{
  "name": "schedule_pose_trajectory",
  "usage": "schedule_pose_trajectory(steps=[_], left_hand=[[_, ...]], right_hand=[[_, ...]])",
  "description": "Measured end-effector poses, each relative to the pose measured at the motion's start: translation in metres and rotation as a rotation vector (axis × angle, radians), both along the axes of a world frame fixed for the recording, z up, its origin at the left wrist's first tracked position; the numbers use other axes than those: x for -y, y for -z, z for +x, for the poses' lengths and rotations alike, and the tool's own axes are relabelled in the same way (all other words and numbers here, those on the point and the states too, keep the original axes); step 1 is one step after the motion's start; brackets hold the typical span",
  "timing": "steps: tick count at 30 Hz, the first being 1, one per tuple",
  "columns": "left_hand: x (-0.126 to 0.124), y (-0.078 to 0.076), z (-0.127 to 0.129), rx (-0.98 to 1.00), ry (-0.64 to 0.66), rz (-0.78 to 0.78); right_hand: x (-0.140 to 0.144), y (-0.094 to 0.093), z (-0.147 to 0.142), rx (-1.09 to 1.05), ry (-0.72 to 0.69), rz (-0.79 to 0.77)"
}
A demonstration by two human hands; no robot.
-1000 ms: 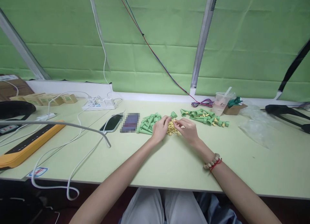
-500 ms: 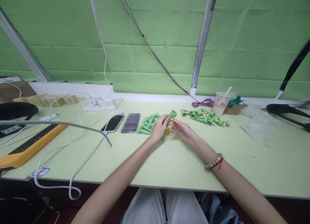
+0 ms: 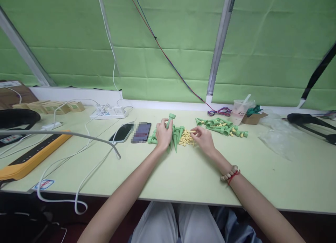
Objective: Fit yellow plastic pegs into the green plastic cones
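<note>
Green fabric panels hung behind the pale desk (image 3: 183,173), crossed by metal struts and a red-and-blue wire. At the back right stood a clear plastic cup (image 3: 240,111) with a straw in it, its contents too faint to tell, beside a small cardboard box (image 3: 253,118) holding something dark green. The left hand (image 3: 163,133) had its grip closed around a green cone-shaped spike (image 3: 170,121), tilted with its round cap upward, above a heap of like green spikes (image 3: 176,133) lying on the desk. The right hand (image 3: 204,139) pinched a small yellow peg (image 3: 192,131) between thumb and forefinger at the edge of a pile of yellow pegs (image 3: 186,139), between the two hands. Farther right lay a second heap of green spikes with yellow pieces fitted (image 3: 223,126). To the left were two phones (image 3: 132,132), a white power strip (image 3: 109,112) with trailing cables, an orange-edged device (image 3: 31,153), and, far right, crumpled clear plastic wrap (image 3: 278,136).
</note>
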State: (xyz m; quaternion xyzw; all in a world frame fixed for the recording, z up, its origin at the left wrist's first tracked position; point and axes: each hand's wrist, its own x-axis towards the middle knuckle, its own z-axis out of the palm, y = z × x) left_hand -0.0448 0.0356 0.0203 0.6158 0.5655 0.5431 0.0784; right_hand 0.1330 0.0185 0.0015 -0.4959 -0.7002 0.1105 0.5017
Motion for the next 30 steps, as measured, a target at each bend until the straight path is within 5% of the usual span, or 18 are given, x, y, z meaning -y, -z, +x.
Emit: schedule_pose_trajectory(steps=[3, 10, 21, 26, 30], left_hand=[[0.001, -0.001, 0.001, -0.230, -0.175, -0.008], [-0.003, 0.010, 0.001, -0.521, -0.313, -0.013], [0.006, 0.015, 0.008, -0.545, -0.270, 0.153], [0.061, -0.010, 0.018, -0.515, -0.215, 0.387], [0.142, -0.027, 0.012, -0.403, -0.152, 0.588]], right_hand=[[-0.002, 0.006, -0.002, 0.147, 0.015, -0.128], [0.000, 0.011, -0.007, 0.271, 0.113, -0.174], [-0.005, 0.019, -0.006, 0.003, 0.011, -0.154], [0.010, 0.005, 0.009, 0.003, 0.004, -0.049], [0.056, -0.039, 0.026, -0.019, -0.081, 0.065]])
